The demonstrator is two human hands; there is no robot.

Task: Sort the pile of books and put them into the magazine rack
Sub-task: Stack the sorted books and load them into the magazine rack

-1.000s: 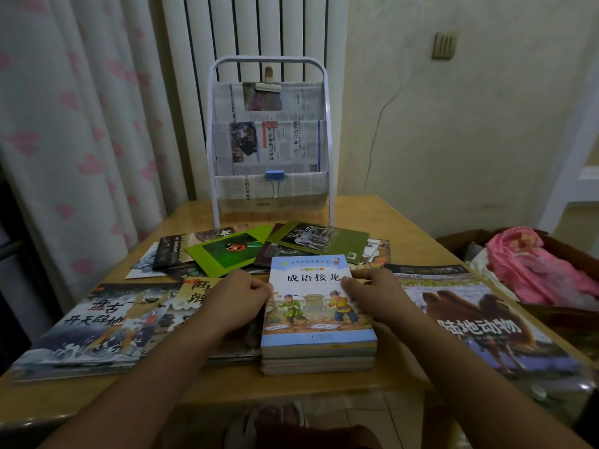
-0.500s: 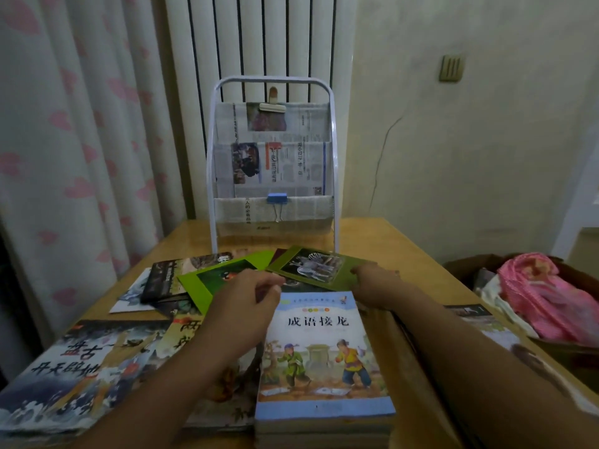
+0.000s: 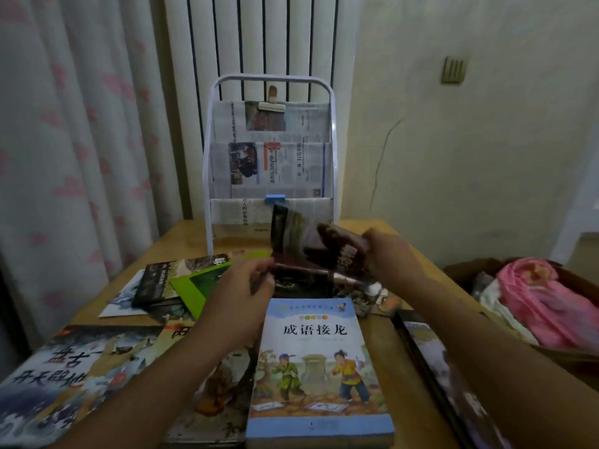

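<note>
A white wire magazine rack, lined with newspaper, stands at the table's far edge. In front of it, my right hand grips a thin dark booklet lifted and tilted above the loose pile; motion blurs it. My left hand pinches the near edge of the dark brown books just below it. A stack topped by a blue-covered picture book lies closest to me. A green booklet and dark booklets lie to the left.
Large picture books lie flat at the near left and near right of the wooden table. A box with pink cloth sits to the right. A curtain and a radiator stand behind.
Both hands left the blue-covered stack and reached forward to the loose pile. The right hand has lifted a thin dark booklet off it; the green zebra booklet is no longer seen on top.
</note>
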